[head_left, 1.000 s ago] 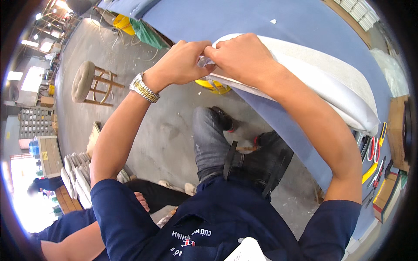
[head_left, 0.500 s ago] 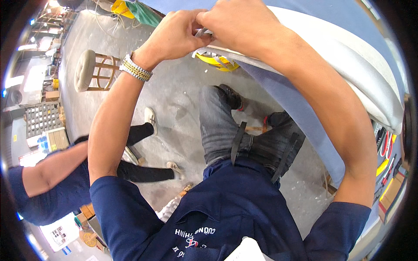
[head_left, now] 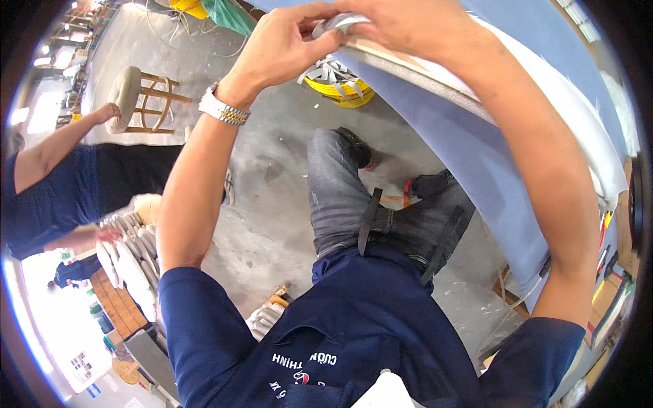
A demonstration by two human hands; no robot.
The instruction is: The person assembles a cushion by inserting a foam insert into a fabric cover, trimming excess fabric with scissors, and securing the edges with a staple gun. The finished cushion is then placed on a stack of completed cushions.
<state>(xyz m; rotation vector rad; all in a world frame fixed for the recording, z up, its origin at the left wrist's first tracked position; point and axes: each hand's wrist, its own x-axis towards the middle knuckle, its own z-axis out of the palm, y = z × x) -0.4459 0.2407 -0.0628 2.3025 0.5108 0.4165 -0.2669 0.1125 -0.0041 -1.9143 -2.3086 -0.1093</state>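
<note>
At the top of the view my left hand (head_left: 289, 44) pinches a strip of light grey fabric (head_left: 345, 24) between thumb and fingers. Close beside it, my right hand (head_left: 422, 30) is bent over the same fabric at the corner of a padded panel (head_left: 435, 87); some of its fingertips are hidden. The panel's long edge, pale wood and grey cloth, runs from my hands down to the right under my right forearm. White fabric (head_left: 544, 85) drapes over it. A blue-covered table (head_left: 469, 156) lies beneath.
A yellow basket (head_left: 350, 94) of grey strips stands on the floor beyond my feet. A round padded stool (head_left: 122, 98) is at the upper left. Another person (head_left: 68, 183) stands at the left beside a stack of pale cushions (head_left: 129, 251). Tools (head_left: 605, 251) lie at the right.
My hands have shifted slightly right along the panel, and more grey fabric shows between them. The other person has moved away from my left arm, toward the cushions and stool.
</note>
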